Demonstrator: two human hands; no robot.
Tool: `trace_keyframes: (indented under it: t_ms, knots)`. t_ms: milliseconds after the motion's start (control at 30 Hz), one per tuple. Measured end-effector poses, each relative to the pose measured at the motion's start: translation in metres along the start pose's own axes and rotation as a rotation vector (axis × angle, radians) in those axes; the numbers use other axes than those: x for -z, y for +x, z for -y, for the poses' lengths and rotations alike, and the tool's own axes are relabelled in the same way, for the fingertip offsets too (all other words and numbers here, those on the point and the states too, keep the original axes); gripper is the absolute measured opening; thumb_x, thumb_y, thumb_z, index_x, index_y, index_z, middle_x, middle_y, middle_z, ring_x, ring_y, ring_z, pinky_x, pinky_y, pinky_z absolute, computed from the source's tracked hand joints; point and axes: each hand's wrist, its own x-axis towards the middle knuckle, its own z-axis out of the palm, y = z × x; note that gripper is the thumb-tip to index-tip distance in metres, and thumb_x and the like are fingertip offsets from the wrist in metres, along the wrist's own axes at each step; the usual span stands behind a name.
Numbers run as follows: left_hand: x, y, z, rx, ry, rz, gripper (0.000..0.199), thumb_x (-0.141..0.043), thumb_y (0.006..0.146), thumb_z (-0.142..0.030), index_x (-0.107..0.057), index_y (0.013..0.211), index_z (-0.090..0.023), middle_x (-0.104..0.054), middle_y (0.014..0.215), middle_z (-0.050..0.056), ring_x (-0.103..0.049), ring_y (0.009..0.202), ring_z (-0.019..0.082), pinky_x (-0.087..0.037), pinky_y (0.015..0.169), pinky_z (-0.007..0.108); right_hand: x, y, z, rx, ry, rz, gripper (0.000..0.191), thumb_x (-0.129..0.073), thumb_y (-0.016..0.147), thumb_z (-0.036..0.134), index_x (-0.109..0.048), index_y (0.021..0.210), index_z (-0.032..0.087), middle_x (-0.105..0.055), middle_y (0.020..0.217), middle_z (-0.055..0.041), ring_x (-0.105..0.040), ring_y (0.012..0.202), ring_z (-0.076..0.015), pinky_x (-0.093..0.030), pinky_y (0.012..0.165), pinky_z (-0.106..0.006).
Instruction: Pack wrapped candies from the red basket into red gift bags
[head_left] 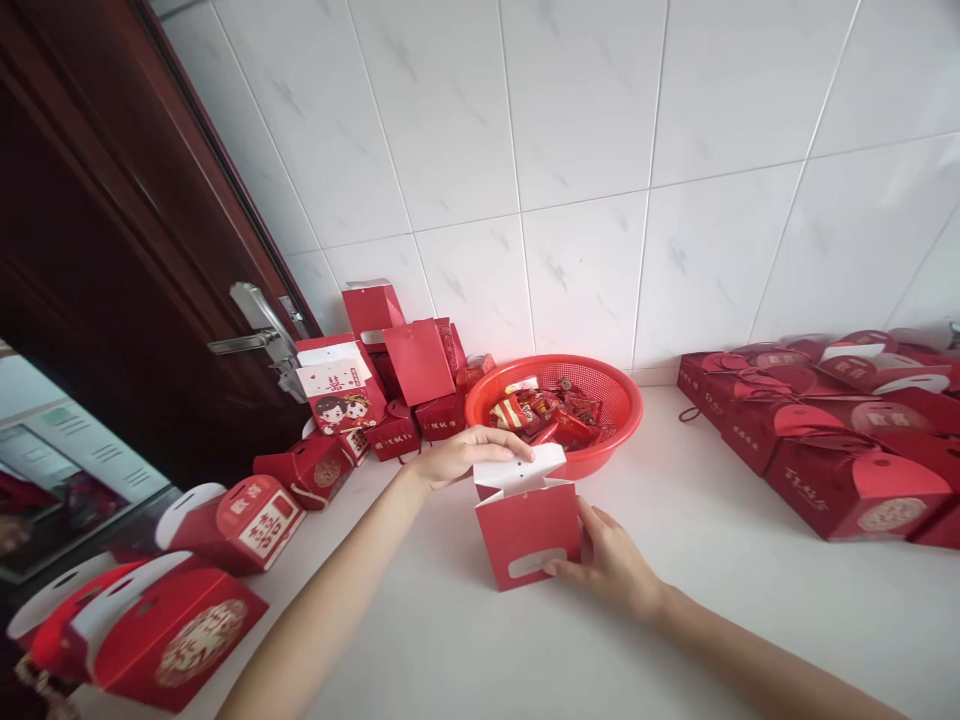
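A red paper gift box (527,535) stands upright on the white tabletop in front of me, its top flaps raised and a white-edged cutout low on its near side. My left hand (476,450) holds the white inner side of the back flap, fingers bent over it and thumb hidden. Around the lower right side of the box is my right hand (611,560), its thumb by the cutout and its other fingers along the side. Just behind the box sits a red plastic basket (624,425) with wrapped candies (559,410) in it.
Several red gift boxes (191,630) line the left side, and more red boxes (420,365) are piled by the wall. Rows of closed red boxes (847,470) fill the right. A white tiled wall (585,270) bounds the back; a dark door with a metal handle (259,335) is at left.
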Motion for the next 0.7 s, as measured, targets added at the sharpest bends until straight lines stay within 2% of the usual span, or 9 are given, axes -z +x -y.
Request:
trace_keyframes:
  t_ms: [133,233,333,467,533,633,700]
  knots:
    - [0.009,-0.002,-0.014,-0.035,0.003,0.044,0.048,-0.072,0.087,-0.046,-0.069,0.129,-0.021,-0.073,0.113,0.01,-0.066,0.1,0.02,-0.048,0.085,0.028,-0.001,0.0,-0.001,0.055,0.014,-0.016,0.059,-0.069,0.082,0.06,-0.053,0.125,0.023,-0.071,0.115,-0.0104,-0.067,0.1,-0.0288,-0.052,0.082,-0.038]
    - [0.018,0.006,-0.027,-0.045,0.11,0.037,0.057,-0.063,0.093,-0.055,-0.062,0.138,-0.021,-0.073,0.114,0.012,-0.067,0.106,0.023,-0.05,0.092,0.034,-0.002,0.0,-0.002,0.067,-0.001,-0.027,0.065,-0.073,0.079,0.061,-0.052,0.128,0.024,-0.071,0.114,-0.0102,-0.068,0.098,-0.0292,-0.052,0.081,-0.037]
    - [0.027,0.028,-0.034,0.045,0.408,0.028,0.052,-0.063,0.09,-0.054,-0.067,0.128,-0.018,-0.073,0.115,0.01,-0.068,0.105,0.024,-0.051,0.092,0.034,-0.003,0.001,-0.002,0.082,0.01,-0.023,0.074,-0.077,0.074,0.061,-0.049,0.132,0.025,-0.07,0.117,-0.0112,-0.068,0.099,-0.0302,-0.052,0.083,-0.038]
    - [0.03,0.065,-0.031,0.282,0.87,0.173,0.032,-0.068,0.08,-0.047,-0.077,0.094,-0.019,-0.076,0.1,0.005,-0.068,0.096,0.024,-0.049,0.082,0.028,-0.002,0.001,0.001,0.09,0.028,-0.012,0.075,-0.078,0.073,0.06,-0.049,0.132,0.025,-0.071,0.116,-0.011,-0.067,0.101,-0.0309,-0.051,0.086,-0.039]
    - [0.025,0.083,-0.027,0.34,0.955,0.204,0.028,-0.073,0.071,-0.042,-0.075,0.087,-0.02,-0.076,0.098,0.005,-0.067,0.094,0.025,-0.049,0.078,0.028,-0.002,0.002,0.001,0.082,0.03,-0.004,0.075,-0.078,0.073,0.06,-0.049,0.133,0.025,-0.071,0.114,-0.0103,-0.067,0.101,-0.0311,-0.05,0.087,-0.04]
    - [0.01,0.101,-0.022,0.39,1.025,0.201,0.035,-0.077,0.06,-0.038,-0.072,0.09,-0.021,-0.075,0.1,0.007,-0.066,0.091,0.027,-0.048,0.072,0.03,-0.002,0.003,0.001,0.077,0.018,0.013,0.076,-0.077,0.074,0.059,-0.047,0.135,0.025,-0.071,0.117,-0.0104,-0.067,0.102,-0.0314,-0.049,0.089,-0.041]
    - [-0.001,0.109,-0.02,0.428,1.067,0.204,0.032,-0.076,0.058,-0.037,-0.068,0.085,-0.022,-0.075,0.089,0.007,-0.066,0.081,0.027,-0.047,0.066,0.031,-0.002,0.003,0.001,0.072,-0.003,0.023,0.078,-0.078,0.074,0.057,-0.046,0.136,0.024,-0.07,0.119,-0.0111,-0.067,0.104,-0.0318,-0.049,0.091,-0.041]
